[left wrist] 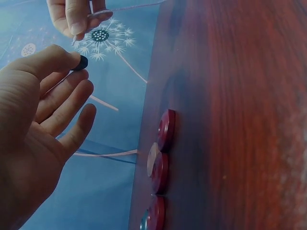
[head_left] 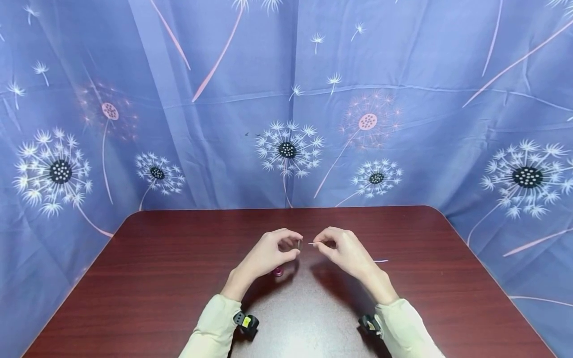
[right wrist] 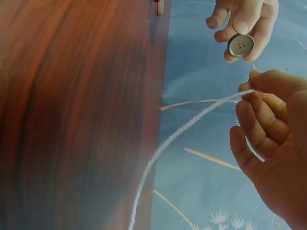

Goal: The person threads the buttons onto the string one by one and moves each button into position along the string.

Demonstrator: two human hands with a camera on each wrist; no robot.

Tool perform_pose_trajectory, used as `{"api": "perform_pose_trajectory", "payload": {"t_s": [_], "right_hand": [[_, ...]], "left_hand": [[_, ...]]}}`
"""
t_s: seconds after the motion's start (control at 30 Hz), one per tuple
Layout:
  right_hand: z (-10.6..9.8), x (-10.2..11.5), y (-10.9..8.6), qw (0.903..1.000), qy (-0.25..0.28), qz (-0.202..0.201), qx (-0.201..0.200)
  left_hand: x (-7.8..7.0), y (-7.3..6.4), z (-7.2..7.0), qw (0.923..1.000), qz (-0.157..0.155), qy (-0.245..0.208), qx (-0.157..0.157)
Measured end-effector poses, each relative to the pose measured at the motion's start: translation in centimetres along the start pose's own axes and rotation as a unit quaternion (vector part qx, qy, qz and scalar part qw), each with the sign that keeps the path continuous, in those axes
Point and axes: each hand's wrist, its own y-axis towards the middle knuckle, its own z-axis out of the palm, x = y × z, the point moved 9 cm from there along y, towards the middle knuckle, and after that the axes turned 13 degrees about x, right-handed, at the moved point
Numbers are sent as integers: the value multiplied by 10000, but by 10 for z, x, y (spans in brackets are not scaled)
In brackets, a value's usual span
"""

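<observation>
Pinching a round, dark-rimmed grey button [right wrist: 241, 45] by its edge, the left hand [head_left: 268, 255] leaves the holed face bare. Opposite, the right hand [head_left: 348, 253] grips a white twisted cord [right wrist: 191, 121] near its tip, presumably for control.

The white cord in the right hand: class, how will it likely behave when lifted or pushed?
The white cord is probably floppy, since it curves away from the right hand. It should feel light, as it looks thin beside the button. Its short tip may push fairly straight, because little sticks out.
</observation>
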Motion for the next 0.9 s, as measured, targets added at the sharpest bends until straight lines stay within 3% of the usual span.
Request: {"api": "perform_pose_trajectory", "payload": {"t_s": [0.9], "right_hand": [[8,9,2,9998,-76,-175,-71]], "left_hand": [[-5,1,2,9997,203,-91,110]]}}
